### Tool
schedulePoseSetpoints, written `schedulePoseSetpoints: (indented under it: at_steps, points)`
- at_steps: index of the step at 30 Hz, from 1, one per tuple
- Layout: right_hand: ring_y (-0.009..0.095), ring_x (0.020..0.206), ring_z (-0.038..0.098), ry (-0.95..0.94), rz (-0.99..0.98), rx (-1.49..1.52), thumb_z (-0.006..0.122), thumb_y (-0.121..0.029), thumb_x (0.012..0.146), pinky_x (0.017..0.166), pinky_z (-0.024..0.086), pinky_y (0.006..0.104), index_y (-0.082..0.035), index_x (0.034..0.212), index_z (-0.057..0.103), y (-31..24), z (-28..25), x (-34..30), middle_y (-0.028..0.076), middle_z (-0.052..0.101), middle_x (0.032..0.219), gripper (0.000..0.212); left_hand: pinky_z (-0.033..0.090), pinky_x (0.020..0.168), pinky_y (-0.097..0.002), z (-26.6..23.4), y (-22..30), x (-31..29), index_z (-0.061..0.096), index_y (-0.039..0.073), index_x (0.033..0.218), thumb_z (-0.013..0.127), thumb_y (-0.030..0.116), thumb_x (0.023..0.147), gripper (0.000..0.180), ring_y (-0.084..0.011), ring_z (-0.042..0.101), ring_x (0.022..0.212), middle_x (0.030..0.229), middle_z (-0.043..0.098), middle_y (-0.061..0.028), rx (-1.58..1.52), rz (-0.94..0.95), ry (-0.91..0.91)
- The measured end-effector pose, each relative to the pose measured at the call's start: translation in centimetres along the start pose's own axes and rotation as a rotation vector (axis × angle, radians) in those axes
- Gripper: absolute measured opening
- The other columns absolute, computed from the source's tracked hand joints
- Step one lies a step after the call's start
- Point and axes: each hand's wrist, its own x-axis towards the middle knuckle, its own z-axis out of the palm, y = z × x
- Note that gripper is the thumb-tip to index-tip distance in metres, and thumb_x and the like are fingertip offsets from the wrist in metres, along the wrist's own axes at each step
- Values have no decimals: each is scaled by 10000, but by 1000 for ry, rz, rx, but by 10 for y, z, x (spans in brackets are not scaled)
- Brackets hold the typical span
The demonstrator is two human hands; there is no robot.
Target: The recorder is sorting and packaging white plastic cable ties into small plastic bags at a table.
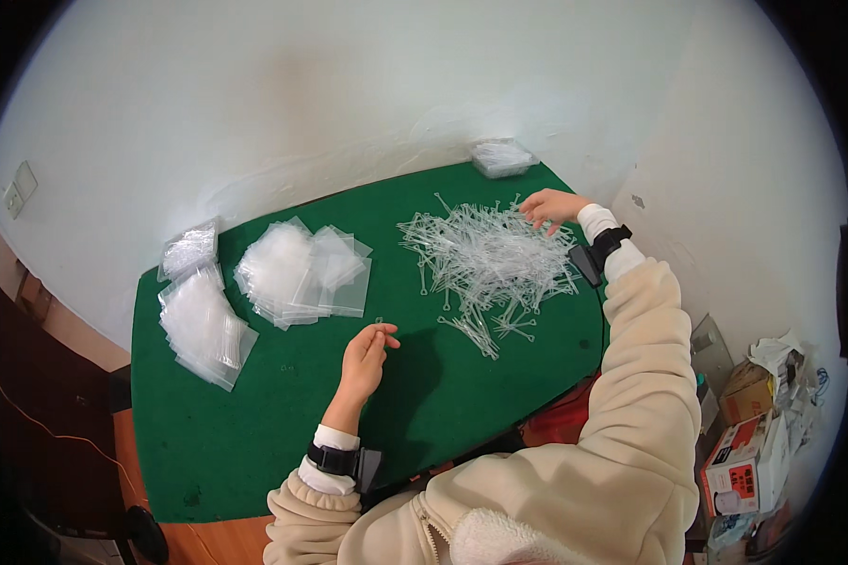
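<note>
A wide heap of small clear plastic sticks with ring-like ends [490,254] lies on the right half of the green-covered table. My right hand [553,207] is over the far right edge of this heap, its fingers loosely curved and apart, with nothing visible in them. Near the middle of the table, my left hand [366,358] has its thumb and fingers pressed together. Whatever it pinches, if anything, is too small to make out. Beyond it, a fanned stack of clear plastic bags [283,273] lies flat, and another fanned stack of bags [203,325] lies farther left.
A filled clear packet [190,250] lies at the table's far left, and a clear pack of sticks [502,158] at the far right corner. The green table [245,452] meets a white wall [349,85]. Cardboard boxes [740,466] are piled on the right.
</note>
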Motion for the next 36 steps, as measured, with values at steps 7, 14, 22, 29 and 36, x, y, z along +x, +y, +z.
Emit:
schedulePoseSetpoints:
  at_steps: [7,14,22,29,36]
  points:
    - [218,906,567,207,22,-119,548,-227,743,701,500,338,-51,1168,525,40,36,2,100,582,1068,460,281,449,-169,2,-2,1,558,19,1026,378,146,934,238,-18,322,508,769,569,0,12,28,-11]
    - [329,972,551,232,-188,-558,592,-311,724,856,427,381,-12,1121,523,7,92,6,188,566,1092,502,284,457,-168,0,-2,2,560,18,1020,385,153,934,237,-19,325,516,776,573,-4,-3,-4,-2]
    - [368,926,548,306,-319,-555,583,-322,715,807,443,423,26,1000,535,-25,143,-35,222,562,991,452,303,479,-169,-1,-2,3,557,11,1063,428,169,920,250,-20,351,542,801,585,-6,34,5,9]
    - [356,979,508,289,-437,-624,628,-294,706,835,434,414,34,1052,498,-28,190,-79,209,512,1040,494,331,494,-160,1,2,1,469,-5,1211,481,212,882,394,-25,390,572,864,586,-23,156,-32,59]
    - [380,1136,401,581,-655,-368,665,-216,695,954,358,412,85,1165,393,-36,257,-100,235,404,1222,620,336,506,-162,2,1,-1,448,-18,1232,503,187,865,424,-27,397,588,877,588,-27,156,-57,45]
